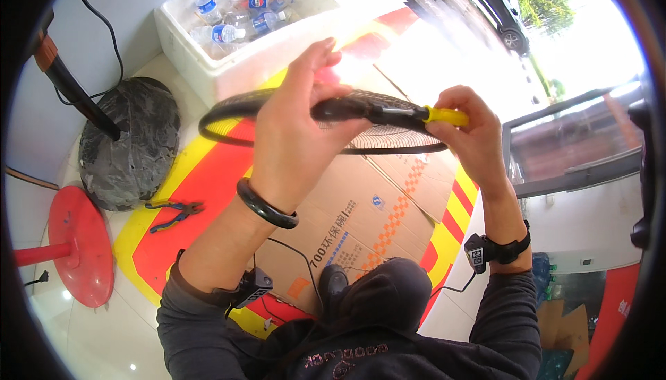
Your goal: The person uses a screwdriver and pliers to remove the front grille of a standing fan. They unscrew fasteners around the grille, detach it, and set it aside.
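Note:
Up in front of me, my left hand [291,113] grips a black wire fan grille [236,107], seen nearly edge-on. Its thumb and fingers close around a dark, rounded black part [340,109] at the grille. From the right, my right hand [475,134] pinches the yellow handle of a screwdriver [446,116]. The metal shaft points left and its tip meets the black part; the exact contact point is too small to make out. Below the hands lies a flattened cardboard sheet [361,200].
Pliers with blue-and-yellow handles [175,215] lie on the red and yellow mat [201,193] at left. A white foam box [229,68] of plastic bottles stands far left. A black-wrapped stand base [128,144] and a red round base [82,241] stand left. A framed glass panel [576,141] is at right.

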A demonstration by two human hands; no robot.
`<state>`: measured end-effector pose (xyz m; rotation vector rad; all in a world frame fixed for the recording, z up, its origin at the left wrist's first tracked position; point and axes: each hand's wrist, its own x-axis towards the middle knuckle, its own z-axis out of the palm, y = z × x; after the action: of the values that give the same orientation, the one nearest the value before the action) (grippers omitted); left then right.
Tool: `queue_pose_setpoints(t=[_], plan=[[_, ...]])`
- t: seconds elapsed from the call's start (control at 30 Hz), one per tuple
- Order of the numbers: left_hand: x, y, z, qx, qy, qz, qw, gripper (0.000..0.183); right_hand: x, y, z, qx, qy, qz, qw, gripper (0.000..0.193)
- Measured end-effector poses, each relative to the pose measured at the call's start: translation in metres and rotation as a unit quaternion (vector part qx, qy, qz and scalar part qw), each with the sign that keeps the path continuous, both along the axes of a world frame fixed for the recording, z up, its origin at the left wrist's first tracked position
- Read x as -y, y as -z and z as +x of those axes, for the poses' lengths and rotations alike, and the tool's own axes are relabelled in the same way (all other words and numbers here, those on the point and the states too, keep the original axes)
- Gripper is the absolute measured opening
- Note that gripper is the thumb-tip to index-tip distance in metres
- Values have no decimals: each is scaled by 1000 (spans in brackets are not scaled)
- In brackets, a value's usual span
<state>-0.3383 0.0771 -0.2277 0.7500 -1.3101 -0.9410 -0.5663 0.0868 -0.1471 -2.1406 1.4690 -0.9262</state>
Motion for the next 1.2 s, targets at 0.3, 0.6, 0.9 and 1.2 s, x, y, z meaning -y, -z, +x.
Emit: queue_pose_setpoints(t=[0.3, 0.6, 0.9, 1.2], plan=[[3, 5, 14, -4, -28, 5, 1000, 85, -13, -6, 9, -66, 31, 108, 991, 7], [3, 9, 19, -22, -26, 9, 999, 87, 5, 6, 17, -9, -92, -80, 993, 17], [-1, 5, 20, -24, -18, 8, 1000, 90, 3, 1, 17, -101, -23, -12, 995, 14], [-3, 5, 18, -8, -29, 0, 1000, 90, 6, 6, 14, -46, -83, -68, 993, 20]])
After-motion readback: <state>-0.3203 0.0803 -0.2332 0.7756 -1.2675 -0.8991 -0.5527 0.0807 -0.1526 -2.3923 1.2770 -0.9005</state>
